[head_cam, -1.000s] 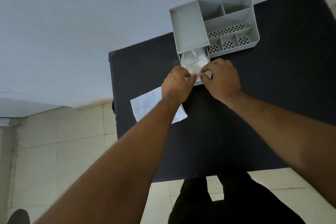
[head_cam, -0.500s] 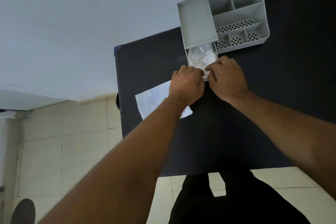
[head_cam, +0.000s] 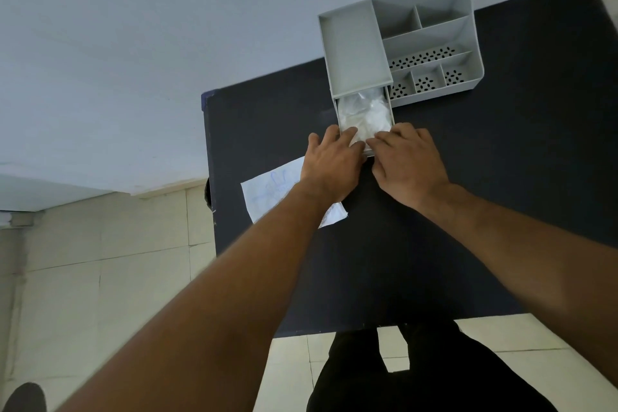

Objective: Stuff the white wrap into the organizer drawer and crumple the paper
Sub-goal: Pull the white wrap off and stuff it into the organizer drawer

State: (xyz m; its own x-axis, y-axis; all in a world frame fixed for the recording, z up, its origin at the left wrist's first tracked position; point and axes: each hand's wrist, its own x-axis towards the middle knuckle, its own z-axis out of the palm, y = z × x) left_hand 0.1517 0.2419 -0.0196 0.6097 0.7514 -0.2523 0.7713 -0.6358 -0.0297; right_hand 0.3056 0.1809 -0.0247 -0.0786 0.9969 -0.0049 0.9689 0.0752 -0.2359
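Both hands sit at the drawer front, upper centre of frame. My left hand curls loosely, fingertips pressing the white wrap down at the near-left corner so it stays below the rim; my right hand does the same at the near-right, fingers bent, gripping nothing I can make out. Wrap's bunched inside the pulled-out drawer of the grey organizer. Paper lies flat on the worktop w/ my left wrist over it, uncrumpled, prob. next.
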